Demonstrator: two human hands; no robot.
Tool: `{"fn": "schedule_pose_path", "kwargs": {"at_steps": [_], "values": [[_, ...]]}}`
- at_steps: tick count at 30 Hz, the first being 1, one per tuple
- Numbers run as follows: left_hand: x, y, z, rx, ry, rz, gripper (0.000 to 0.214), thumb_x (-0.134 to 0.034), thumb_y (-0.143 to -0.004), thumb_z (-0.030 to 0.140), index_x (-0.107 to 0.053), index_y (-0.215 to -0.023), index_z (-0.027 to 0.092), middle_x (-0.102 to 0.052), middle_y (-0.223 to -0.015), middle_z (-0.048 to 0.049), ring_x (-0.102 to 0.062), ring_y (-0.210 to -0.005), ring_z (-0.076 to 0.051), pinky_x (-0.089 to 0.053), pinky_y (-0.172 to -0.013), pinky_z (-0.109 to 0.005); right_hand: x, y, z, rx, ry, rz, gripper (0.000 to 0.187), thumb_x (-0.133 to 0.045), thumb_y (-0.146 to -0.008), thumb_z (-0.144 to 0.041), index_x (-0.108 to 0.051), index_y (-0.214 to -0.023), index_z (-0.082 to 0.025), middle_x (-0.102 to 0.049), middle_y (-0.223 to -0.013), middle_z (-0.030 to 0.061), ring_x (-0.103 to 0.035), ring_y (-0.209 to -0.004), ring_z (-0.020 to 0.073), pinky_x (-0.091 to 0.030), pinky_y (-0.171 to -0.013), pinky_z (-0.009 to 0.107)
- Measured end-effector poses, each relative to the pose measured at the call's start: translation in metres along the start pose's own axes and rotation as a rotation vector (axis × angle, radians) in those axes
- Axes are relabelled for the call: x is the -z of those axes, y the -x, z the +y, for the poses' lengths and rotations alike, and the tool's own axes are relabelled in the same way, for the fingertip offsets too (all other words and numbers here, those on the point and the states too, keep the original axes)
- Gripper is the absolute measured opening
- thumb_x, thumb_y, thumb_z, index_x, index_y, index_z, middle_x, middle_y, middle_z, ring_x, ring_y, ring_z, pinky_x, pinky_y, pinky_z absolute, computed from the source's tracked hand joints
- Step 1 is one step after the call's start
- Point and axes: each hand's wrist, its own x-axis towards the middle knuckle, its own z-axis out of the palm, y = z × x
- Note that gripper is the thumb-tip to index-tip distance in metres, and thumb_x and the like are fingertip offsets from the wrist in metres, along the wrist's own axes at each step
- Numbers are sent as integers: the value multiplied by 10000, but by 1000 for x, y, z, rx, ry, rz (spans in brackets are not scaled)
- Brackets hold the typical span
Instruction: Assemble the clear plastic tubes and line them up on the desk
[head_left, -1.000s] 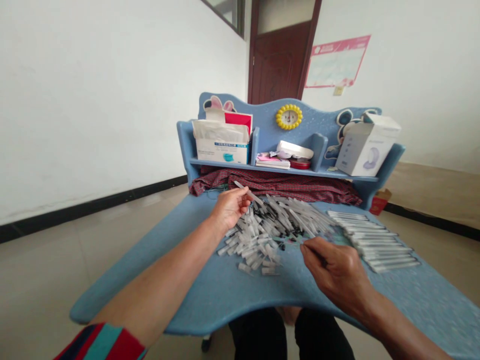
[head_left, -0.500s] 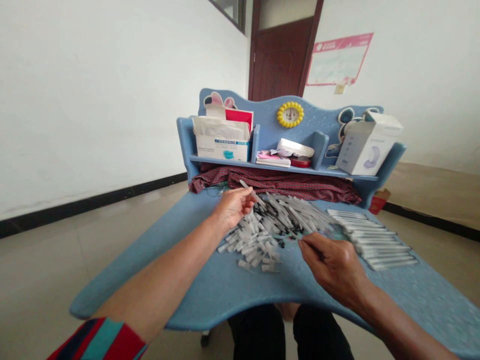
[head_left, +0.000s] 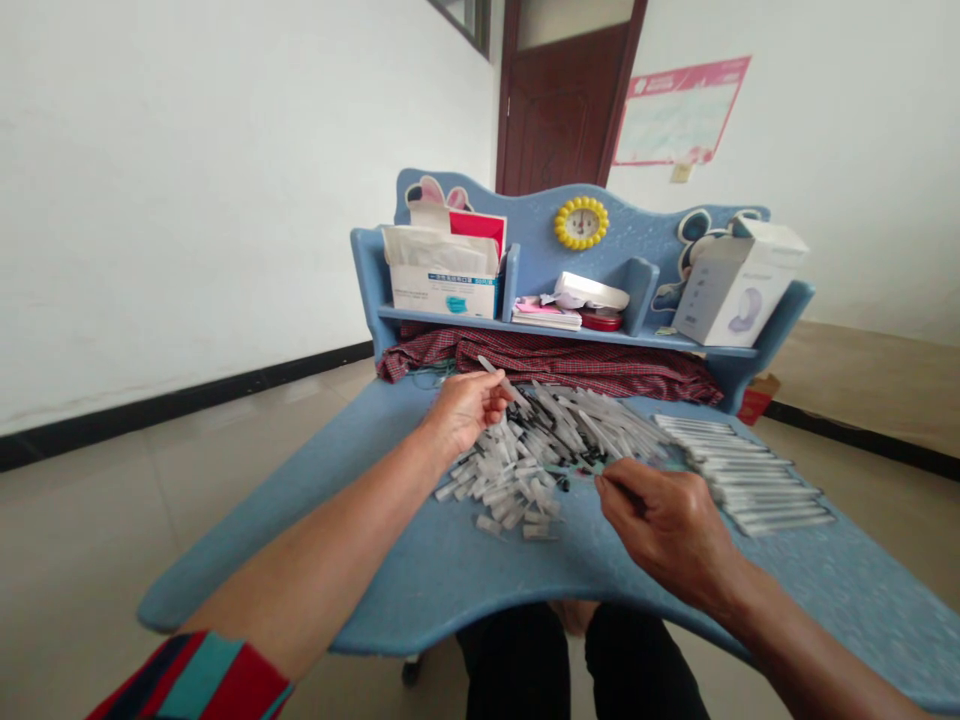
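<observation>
My left hand pinches a translucent pen barrel between thumb and fingers, at the left rim of the heap. My right hand is closed in a pinch just right of the heap; whatever its fingertips hold is too small to make out. Between the hands lie clear pen caps in a loose pile. Behind them is a heap of translucent pen barrels, and small black pieces are scattered at its near side. A row of pens with dark ends lies side by side to the right.
The blue desk curves inward at my lap. Along its back runs a rolled checked cloth below a shelf. On that shelf stand a mask box, papers and a white carton. A yellow clock sits above.
Both hands stay almost in the same place, still closed. The view has shifted very slightly, and the picture is sharper now.
</observation>
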Motion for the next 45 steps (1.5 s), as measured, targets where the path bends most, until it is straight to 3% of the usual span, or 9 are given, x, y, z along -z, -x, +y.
{"fn": "schedule_pose_path", "kwargs": {"at_steps": [9,15,26,29,34,36,40,45], "values": [[-1,-1,-1,48,17,1,162,-594,-763,144,-567,-606,113,-598,-494,-37,-486,-364,-74,-331,-333,-157,2,-1,4,-14,3,99,251,-460,-813,-224,-581,-599,-174,-463,-435,-40,-399,-372,58,-306,-439,181],[-4,3,-2,92,17,-36,185,-594,-767,142,-585,-588,98,-595,-500,-38,-497,-375,-70,-341,-332,-152,-4,-4,4,-39,1,47,268,-457,-830,-255,-622,-633,-178,-504,-456,-26,-453,-393,69,-309,-456,193],[-14,13,-7,218,43,-135,204,-546,-820,160,-614,-643,85,-600,-517,-30,-528,-387,-72,-408,-353,-159,-26,-57,5,-94,14,-62,364,-489,-843,-442,-651,-669,-167,-571,-521,3,-465,-477,90,-299,-507,208],[-9,9,-4,190,80,-127,245,-533,-832,171,-612,-618,82,-599,-504,-39,-523,-387,-73,-404,-353,-160,-25,-49,14,-109,-13,-146,397,-466,-854,-461,-643,-653,-168,-571,-520,3,-489,-488,99,-302,-506,215],[-5,4,-4,168,93,-112,254,-532,-830,169,-605,-601,84,-603,-506,-47,-519,-389,-76,-385,-344,-161,-31,-34,28,-155,149,-464,186,-543,-806,-308,-683,-728,-213,-647,-628,17,-580,-599,145,-324,-544,237],[-6,5,-5,169,78,-123,228,-539,-823,165,-605,-620,86,-611,-522,-47,-524,-395,-81,-389,-345,-167,-37,-32,31,-173,201,-537,191,-527,-810,-304,-698,-780,-224,-680,-702,37,-615,-678,171,-338,-562,247],[-8,7,-7,167,51,-122,189,-533,-822,146,-601,-655,90,-610,-522,-39,-529,-400,-85,-396,-352,-170,-47,-35,32,-193,264,-608,251,-494,-822,-343,-711,-847,-219,-705,-804,78,-640,-776,212,-363,-588,267],[-8,8,-6,159,43,-119,184,-531,-822,142,-590,-655,92,-607,-518,-36,-527,-400,-84,-398,-354,-169,-49,-38,34,-159,215,-633,189,-543,-763,-271,-714,-823,-218,-708,-790,71,-642,-773,223,-383,-607,275]]}}
